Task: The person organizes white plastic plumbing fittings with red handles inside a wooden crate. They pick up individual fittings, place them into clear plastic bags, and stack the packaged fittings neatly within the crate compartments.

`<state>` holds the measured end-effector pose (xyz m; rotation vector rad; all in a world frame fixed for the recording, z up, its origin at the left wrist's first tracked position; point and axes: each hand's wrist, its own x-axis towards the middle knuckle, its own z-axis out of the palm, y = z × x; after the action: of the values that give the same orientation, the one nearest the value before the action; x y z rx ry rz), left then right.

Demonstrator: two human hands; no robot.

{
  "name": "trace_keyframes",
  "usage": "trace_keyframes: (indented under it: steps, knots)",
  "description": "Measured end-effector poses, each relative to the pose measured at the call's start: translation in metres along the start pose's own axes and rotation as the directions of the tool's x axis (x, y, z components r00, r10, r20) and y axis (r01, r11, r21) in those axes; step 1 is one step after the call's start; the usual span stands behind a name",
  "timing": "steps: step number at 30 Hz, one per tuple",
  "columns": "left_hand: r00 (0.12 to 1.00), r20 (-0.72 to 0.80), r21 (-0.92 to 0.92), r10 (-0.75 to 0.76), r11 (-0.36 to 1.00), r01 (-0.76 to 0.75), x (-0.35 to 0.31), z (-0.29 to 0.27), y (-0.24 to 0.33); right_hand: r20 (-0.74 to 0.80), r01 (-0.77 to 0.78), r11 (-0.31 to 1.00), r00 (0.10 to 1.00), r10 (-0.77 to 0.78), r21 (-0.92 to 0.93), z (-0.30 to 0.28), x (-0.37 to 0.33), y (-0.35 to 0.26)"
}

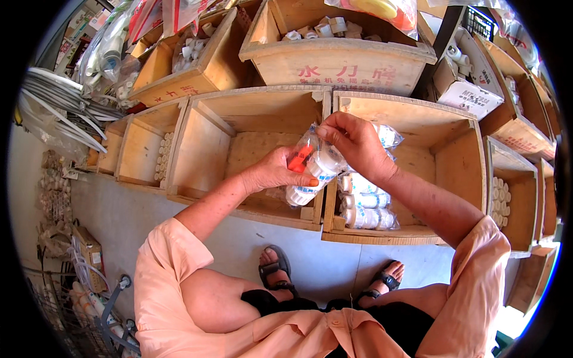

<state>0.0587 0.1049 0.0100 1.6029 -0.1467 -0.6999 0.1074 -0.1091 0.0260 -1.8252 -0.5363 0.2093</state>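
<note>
A white plastic valve (325, 172) with a red part, perhaps its handle, sits in a clear plastic bag (308, 140) printed in blue. My left hand (276, 169) is closed round it from the left, thumb lying across the front. At the upper end of the bag, the thumb and fingers of my right hand (353, 138) are pinched on the film. Both hands are above the wall shared by two wooden boxes. Along the left side of the right wooden box (462, 164) lie several bagged white fittings (369, 206), partly hidden under my right forearm.
The left wooden box (206, 152) shows bare boards. Behind, a larger wooden box (340, 59) holds loose white fittings. A carton (471, 98) stands at the right rear. Grey and white coiled tubing (57, 104) hangs at far left. My sandalled feet are on the grey floor (233, 238).
</note>
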Motion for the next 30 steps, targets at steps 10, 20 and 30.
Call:
trace_keyframes:
  steps: [10,20,30]
  knots:
    - [0.994,-0.089,-0.133,-0.069,0.989,0.057,-0.005,-0.007,-0.006,0.206,-0.109,0.994,0.972,0.111,-0.021,-0.026,-0.006,0.006]
    - [0.998,-0.036,-0.129,-0.053,0.991,0.048,0.000,-0.004,-0.006,0.234,-0.246,0.945,0.953,0.195,0.215,-0.028,-0.004,0.023]
    - [1.000,-0.006,-0.061,-0.028,0.998,0.028,0.003,-0.006,-0.005,0.191,-0.231,0.969,0.958,0.212,0.083,-0.034,-0.009,0.012]
